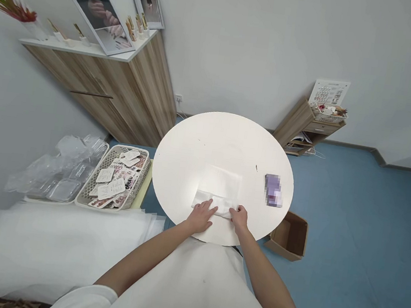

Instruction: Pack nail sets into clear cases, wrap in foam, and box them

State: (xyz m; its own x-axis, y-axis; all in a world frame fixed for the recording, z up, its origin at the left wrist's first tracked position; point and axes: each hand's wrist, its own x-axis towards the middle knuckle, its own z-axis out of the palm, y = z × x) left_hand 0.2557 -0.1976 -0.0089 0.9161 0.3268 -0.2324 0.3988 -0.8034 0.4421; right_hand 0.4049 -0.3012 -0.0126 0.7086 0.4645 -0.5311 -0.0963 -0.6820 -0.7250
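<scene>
On the white round table (226, 141) right in front of me lies a translucent plastic sheet or bag (205, 196), with what looks like a folded strip along its near side. My left hand (200, 217) rests on the near edge of this plastic, fingers spread and lying flat. At the plastic's right end, my right hand (240, 218) has its thumb and fingers pinched together on the edge. Whether the plastic is one layer or several, I cannot tell.
A blurred purple object (274, 190) lies at the table's right. Below stands an open cardboard box (290, 236). On the left are a white basket (144, 179) of printed cards, clear plastic containers (66, 189) and stacked white sheets (49, 244). A wooden cabinet (150, 86) stands behind.
</scene>
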